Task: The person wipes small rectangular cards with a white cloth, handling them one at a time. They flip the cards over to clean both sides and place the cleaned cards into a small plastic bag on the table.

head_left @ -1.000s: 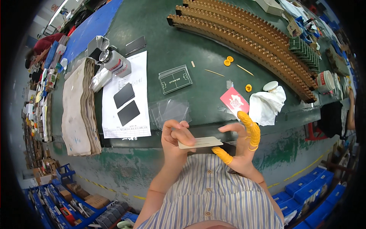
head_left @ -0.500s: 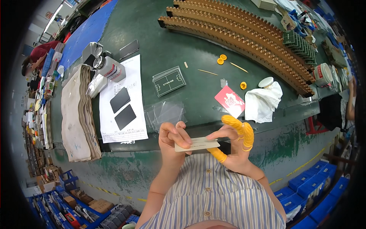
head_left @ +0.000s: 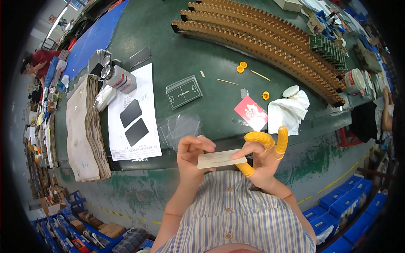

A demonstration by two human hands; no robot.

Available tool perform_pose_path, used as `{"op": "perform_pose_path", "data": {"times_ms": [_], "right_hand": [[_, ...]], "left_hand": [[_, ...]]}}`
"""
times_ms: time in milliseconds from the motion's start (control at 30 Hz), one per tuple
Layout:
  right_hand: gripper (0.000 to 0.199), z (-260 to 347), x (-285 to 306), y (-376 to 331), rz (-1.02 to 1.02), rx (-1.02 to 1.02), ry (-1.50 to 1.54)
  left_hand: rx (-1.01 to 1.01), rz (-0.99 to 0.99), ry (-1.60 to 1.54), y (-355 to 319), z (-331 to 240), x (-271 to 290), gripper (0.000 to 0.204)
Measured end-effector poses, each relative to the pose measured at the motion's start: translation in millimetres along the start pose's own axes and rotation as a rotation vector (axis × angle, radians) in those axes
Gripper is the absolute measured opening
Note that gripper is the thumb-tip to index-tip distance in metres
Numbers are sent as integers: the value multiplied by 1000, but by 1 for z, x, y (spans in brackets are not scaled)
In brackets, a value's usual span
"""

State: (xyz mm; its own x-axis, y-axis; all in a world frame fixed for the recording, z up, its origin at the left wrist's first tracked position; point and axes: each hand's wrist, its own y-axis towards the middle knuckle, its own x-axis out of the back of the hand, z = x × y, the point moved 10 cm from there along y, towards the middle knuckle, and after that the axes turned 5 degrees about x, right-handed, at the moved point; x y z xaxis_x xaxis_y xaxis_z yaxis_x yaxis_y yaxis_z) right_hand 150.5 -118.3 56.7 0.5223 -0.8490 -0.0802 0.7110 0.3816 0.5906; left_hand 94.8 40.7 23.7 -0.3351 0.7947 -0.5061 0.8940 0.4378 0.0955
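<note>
A flat, pale beige card (head_left: 220, 159) is held level in front of my striped shirt, close to the table's front edge. My right hand (head_left: 262, 164) pinches its right end, with the index finger laid on top. Wrinkled yellow finger cots cover several fingertips of that hand. Around the card's left end is my left hand (head_left: 192, 156), its bare fingers curled and raised off the upper face; the part under the card is hidden. Beyond the hands lie clear plastic sleeves (head_left: 179, 128) and a small stack of green cards with pitch markings (head_left: 184, 92).
To the right are a red-and-white card (head_left: 252, 113), a crumpled white cloth (head_left: 287, 111), yellow finger cots (head_left: 241, 67) and wooden sticks (head_left: 260, 76). Long notched wooden racks (head_left: 253, 40) stand behind. At left: two black cards (head_left: 136, 132) on a paper sheet, a bottle (head_left: 120, 80) and stacked cardboard (head_left: 86, 130).
My left fingers have lifted from the card's upper face. The card has shifted slightly right and tipped to show more of its face. One yellow-covered right finger has straightened upward.
</note>
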Motion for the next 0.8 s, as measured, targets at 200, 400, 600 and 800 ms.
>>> {"op": "perform_pose_path", "data": {"times_ms": [200,400,600,800], "right_hand": [[108,-24,5,-9,-119,-194,310],[106,-30,8,-1,-94,-233,300],[51,2,88,33,-107,-92,-963],[35,-13,94,73,300,-59,-1497]], "left_hand": [[59,149,11,-2,8,-10,37],[105,28,-157,3,10,-4,33],[315,-194,52,11,5,3,43],[459,-93,86,19,12,-6,49]]}}
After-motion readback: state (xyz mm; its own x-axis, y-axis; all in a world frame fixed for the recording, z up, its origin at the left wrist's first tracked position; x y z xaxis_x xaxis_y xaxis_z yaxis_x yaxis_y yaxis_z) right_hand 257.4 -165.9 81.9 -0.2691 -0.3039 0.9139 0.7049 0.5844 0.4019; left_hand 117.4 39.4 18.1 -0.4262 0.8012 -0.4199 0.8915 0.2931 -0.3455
